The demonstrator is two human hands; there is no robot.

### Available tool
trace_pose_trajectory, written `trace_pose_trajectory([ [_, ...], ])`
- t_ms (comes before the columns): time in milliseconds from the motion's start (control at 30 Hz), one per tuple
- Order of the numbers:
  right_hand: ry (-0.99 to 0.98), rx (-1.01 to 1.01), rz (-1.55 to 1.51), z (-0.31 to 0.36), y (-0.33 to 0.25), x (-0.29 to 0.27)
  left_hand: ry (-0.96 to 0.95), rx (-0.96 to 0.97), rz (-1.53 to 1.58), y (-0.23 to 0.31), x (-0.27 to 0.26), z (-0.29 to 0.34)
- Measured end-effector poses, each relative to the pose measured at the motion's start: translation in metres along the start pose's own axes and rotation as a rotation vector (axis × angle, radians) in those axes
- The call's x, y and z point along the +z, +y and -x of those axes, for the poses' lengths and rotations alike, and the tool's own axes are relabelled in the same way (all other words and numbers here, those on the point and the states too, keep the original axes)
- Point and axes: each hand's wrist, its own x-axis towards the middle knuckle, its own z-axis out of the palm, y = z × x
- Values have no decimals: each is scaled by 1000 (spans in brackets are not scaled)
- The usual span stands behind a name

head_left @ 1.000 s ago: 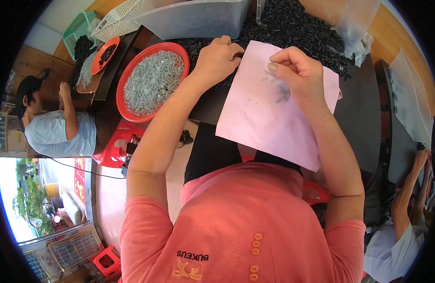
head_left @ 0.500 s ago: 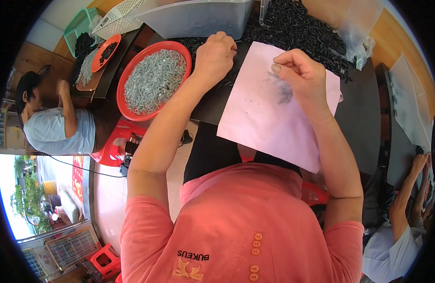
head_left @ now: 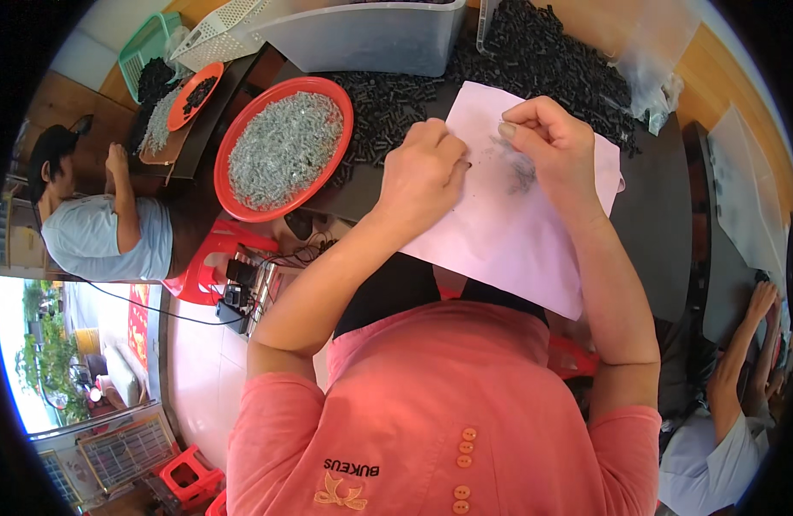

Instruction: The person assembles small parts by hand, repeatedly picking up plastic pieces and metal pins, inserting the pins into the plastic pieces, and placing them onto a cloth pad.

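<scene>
A pale pink sheet of paper (head_left: 508,232) lies on the dark table in front of me, smudged grey near its top. My left hand (head_left: 426,168) rests on the sheet's left edge with its fingers curled; something small and dark shows at the fingertips. My right hand (head_left: 551,142) hovers over the grey smudge with fingers pinched together; what it pinches is too small to tell. A heap of small black parts (head_left: 534,60) lies just beyond the paper. A red round bowl (head_left: 241,202) full of small silvery parts stands to the left of my left hand.
A large translucent bin (head_left: 370,39) stands at the back with a clear plastic bag (head_left: 654,52) to its right. A person in a light blue shirt (head_left: 104,236) works at the left by an orange dish (head_left: 194,95). Another person's arms (head_left: 749,344) show at the right. A red stool (head_left: 203,275) stands below.
My left hand has slid right from the black parts onto the paper's edge. My right hand stays pinched over the smudge.
</scene>
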Motion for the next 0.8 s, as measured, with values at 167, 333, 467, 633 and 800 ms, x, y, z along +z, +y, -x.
trace_pose_trajectory([
  [167,-19,10,-20,1,-2,0,143,-91,-168,-35,-17,-10],
  [333,-28,25,0,0,-1,-1,27,-198,-267,-50,-21,-32],
  [467,-32,35,-45,-1,0,-2,-54,-231,-284,-54,-19,-39],
  [633,-32,0,-54,-1,0,-1,-103,-238,-260,-64,-19,-37],
  [800,-29,-13,-35,-1,-3,-1,17,-223,-207,-73,-25,-33],
])
